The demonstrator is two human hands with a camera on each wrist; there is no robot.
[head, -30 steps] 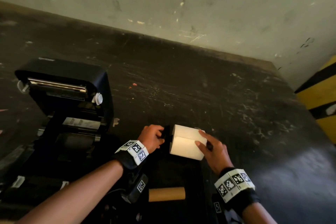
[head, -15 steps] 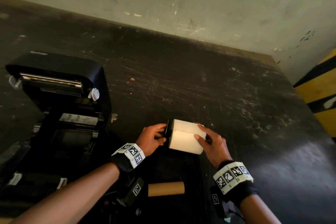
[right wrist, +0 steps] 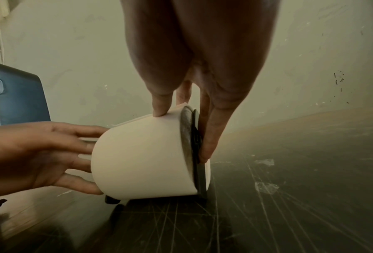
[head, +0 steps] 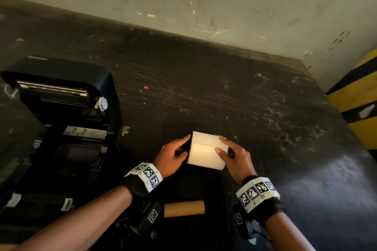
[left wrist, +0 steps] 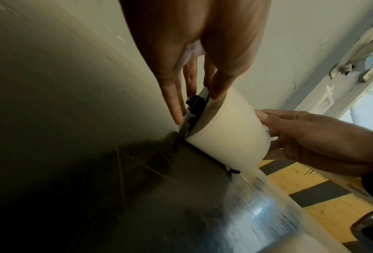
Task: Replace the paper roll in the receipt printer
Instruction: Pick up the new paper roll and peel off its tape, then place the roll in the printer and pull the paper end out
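Paper roll (head: 206, 154) held endwise between left hand (head: 172, 158) and right hand (head: 236, 159).

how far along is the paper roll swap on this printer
Done: the receipt printer has its lid up, and a bare cardboard core lies on the table near the wrists, probably the spent roll. In hand: the left hand and right hand hold the new white paper roll by its ends, where black end guides sit. Left: seat the roll in the printer and close the lid.
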